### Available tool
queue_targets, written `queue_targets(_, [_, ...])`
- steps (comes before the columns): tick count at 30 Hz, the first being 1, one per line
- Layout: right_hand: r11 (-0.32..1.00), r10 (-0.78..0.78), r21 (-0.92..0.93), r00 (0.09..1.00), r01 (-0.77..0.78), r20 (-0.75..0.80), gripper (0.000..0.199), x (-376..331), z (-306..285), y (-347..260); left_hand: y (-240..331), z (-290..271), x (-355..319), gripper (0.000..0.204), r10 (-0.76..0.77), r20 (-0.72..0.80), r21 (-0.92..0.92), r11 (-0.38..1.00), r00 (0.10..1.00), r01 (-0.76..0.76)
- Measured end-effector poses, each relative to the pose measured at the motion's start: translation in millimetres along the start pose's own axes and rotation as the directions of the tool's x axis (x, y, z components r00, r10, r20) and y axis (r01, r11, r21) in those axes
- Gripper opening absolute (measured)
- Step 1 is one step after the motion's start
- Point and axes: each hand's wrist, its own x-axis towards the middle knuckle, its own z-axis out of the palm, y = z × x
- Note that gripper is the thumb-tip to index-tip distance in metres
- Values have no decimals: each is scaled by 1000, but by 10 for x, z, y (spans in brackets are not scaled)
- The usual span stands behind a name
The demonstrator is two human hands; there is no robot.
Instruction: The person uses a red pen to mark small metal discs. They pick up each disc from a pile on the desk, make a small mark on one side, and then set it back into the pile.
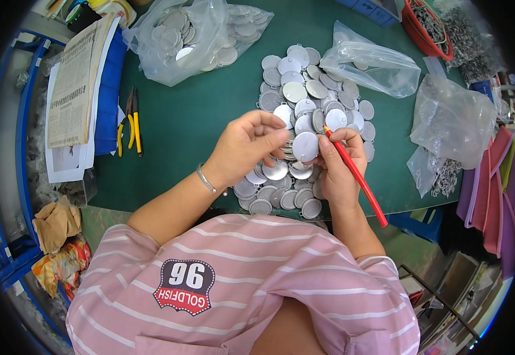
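In my right hand (pixel 343 168) a round silver metal disc (pixel 305 147) is pinched between thumb and fingers, its smooth face up. The same hand holds a red pencil (pixel 361 180), which slants across the fingers with its sharpened tip pointing away from me. My left hand (pixel 248 145) hovers just left of that disc, fingers loosely curled and thumb apart from them, with nothing visible in it. Beneath and beyond both hands spreads a heap of similar discs (pixel 295 92), some smooth side up, others showing a textured, rimmed side with small tabs.
On the green table (pixel 192 118) lie yellow-handled pliers (pixel 132 127), left of my left hand. A clear bag of discs (pixel 177 41) sits at the back. Plastic bags (pixel 376 65) and a red basket (pixel 426 29) of metal parts stand right. Papers (pixel 77 89) cover a blue bin.
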Motion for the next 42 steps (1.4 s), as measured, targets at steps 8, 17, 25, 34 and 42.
queue_targets(8, [999,-40,22,999,40,29,10,-58,5,-74,331,-166,2,12,473,-240,191,879,848,-437])
queue_targets(17, [998,-38,-51,999,39,17,7,-141,-53,-68,652,-529,128,11,822,112,931,110,558,-349])
queue_targets(25, [992,-58,-111,997,64,58,6,-153,-86,-71,56,-491,-84,28,302,203,938,213,932,-273])
queue_targets(34, [984,-17,-173,988,44,155,15,-157,121,-17,147,-313,-113,21,273,-9,778,607,962,-165])
queue_targets(42, [918,-141,-344,973,197,182,16,-109,193,69,74,93,-63,21,354,51,404,848,934,-344])
